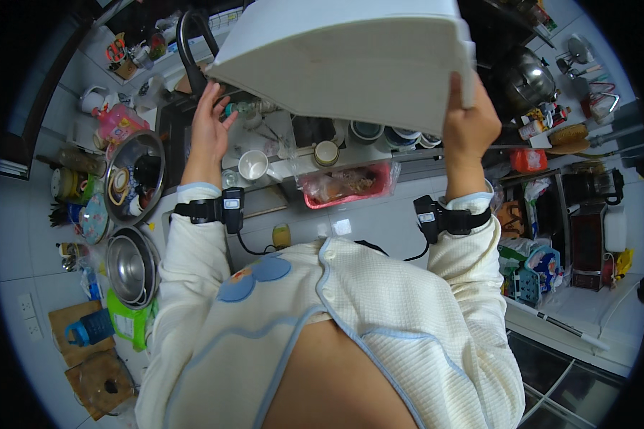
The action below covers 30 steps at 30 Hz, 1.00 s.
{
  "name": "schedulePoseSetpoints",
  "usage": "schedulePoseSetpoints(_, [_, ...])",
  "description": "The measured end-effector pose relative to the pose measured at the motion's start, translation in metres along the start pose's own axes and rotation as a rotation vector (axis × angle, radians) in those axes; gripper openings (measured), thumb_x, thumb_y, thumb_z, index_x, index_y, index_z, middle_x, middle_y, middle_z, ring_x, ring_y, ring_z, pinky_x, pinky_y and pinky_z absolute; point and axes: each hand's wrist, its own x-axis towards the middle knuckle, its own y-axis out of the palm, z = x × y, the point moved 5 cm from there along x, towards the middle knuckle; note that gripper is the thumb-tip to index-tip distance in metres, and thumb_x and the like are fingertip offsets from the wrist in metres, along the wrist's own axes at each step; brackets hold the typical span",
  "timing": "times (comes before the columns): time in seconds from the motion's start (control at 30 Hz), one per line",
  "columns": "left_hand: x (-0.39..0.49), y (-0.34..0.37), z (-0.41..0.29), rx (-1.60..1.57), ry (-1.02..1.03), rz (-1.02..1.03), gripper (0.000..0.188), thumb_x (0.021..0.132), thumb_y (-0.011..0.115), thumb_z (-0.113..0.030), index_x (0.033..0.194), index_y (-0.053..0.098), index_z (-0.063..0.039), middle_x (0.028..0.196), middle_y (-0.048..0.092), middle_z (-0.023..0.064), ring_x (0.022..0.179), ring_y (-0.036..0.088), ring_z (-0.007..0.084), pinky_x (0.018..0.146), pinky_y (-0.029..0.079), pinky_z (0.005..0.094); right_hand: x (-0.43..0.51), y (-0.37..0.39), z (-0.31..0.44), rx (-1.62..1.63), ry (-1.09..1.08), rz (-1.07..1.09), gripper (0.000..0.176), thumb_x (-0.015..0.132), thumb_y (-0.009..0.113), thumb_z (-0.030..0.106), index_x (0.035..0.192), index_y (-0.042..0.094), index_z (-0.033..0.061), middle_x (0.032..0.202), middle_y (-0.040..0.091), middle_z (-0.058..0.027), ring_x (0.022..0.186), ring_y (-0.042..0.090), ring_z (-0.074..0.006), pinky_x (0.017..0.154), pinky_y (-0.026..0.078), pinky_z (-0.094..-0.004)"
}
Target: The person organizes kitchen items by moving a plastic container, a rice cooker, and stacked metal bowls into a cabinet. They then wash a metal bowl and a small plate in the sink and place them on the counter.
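My right hand (469, 120) grips the right edge of a large white box-like piece (343, 69), perhaps a cover or bin, raised at the top of the view. My left hand (210, 128) is by its lower left corner with fingers apart. Whether the fingertips touch that corner, I cannot tell. Beyond my left fingers lies a clear bottle with a teal cap (231, 109). Below the white piece, a white mug (254, 165) and a small cup (326, 153) stand on the counter. The piece hides much of the counter behind it.
A black faucet (189, 59) rises beside the sink at the left. Steel basins (130, 268) line the left counter. A red plastic tray with bagged food (349, 185) sits at the counter's near edge. A steel pot (526, 80) stands at the right.
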Motion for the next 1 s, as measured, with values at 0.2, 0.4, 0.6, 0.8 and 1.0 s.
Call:
schedulePoseSetpoints(0.2, [-0.016, 0.013, -0.013, 0.324, 0.055, 0.188, 0.076, 0.083, 0.065, -0.037, 0.146, 0.028, -0.021, 0.148, 0.029, 0.0121, 0.132, 0.032, 0.0255, 0.102, 0.03, 0.0437, 0.024, -0.022, -0.077, 0.336, 0.375, -0.08, 0.035, 0.089, 0.063, 0.031, 0.099, 0.068, -0.0019, 0.085, 0.07, -0.013, 0.079, 0.065, -0.0165, 0.073, 0.048, -0.0297])
schedulePoseSetpoints(0.4, [-0.037, 0.021, -0.001, 0.343, 0.035, 0.328, 0.073, 0.085, 0.062, -0.037, 0.145, 0.029, -0.014, 0.141, 0.038, 0.0129, 0.127, 0.039, 0.0246, 0.101, 0.034, 0.0419, 0.001, -0.03, -0.131, 0.644, 0.846, 0.075, 0.046, 0.084, 0.067, 0.025, 0.11, 0.057, -0.0104, 0.098, 0.063, -0.0168, 0.083, 0.063, -0.0232, 0.074, 0.05, -0.0334])
schedulePoseSetpoints(0.6, [-0.054, 0.034, 0.002, 0.278, 0.06, 0.342, 0.056, 0.09, 0.058, -0.029, 0.134, 0.04, 0.001, 0.128, 0.052, 0.0106, 0.12, 0.048, 0.0234, 0.105, 0.032, 0.0376, -0.032, -0.029, -0.151, 0.634, 1.006, 0.222, 0.05, 0.082, 0.069, 0.029, 0.112, 0.055, -0.0087, 0.095, 0.063, -0.0163, 0.08, 0.063, -0.023, 0.07, 0.05, -0.0333])
schedulePoseSetpoints(0.8, [-0.077, 0.05, -0.01, 0.071, 0.019, 0.37, 0.062, 0.087, 0.061, -0.035, 0.134, 0.041, 0.0, 0.129, 0.052, 0.0122, 0.12, 0.048, 0.0236, 0.104, 0.032, 0.0385, -0.034, -0.058, -0.143, 0.693, 1.017, 0.293, 0.046, 0.082, 0.07, 0.031, 0.106, 0.06, -0.0075, 0.086, 0.064, -0.0122, 0.072, 0.063, -0.016, 0.064, 0.048, -0.0251])
schedulePoseSetpoints(1.0, [-0.105, 0.058, -0.016, 0.002, -0.007, 0.396, 0.064, 0.085, 0.06, -0.036, 0.136, 0.039, -0.005, 0.134, 0.049, 0.0084, 0.126, 0.044, 0.0247, 0.107, 0.03, 0.0425, -0.042, -0.102, -0.136, 0.685, 0.924, 0.244, 0.043, 0.083, 0.068, 0.03, 0.105, 0.061, -0.007, 0.086, 0.064, -0.0108, 0.072, 0.06, -0.0132, 0.066, 0.046, -0.0223])
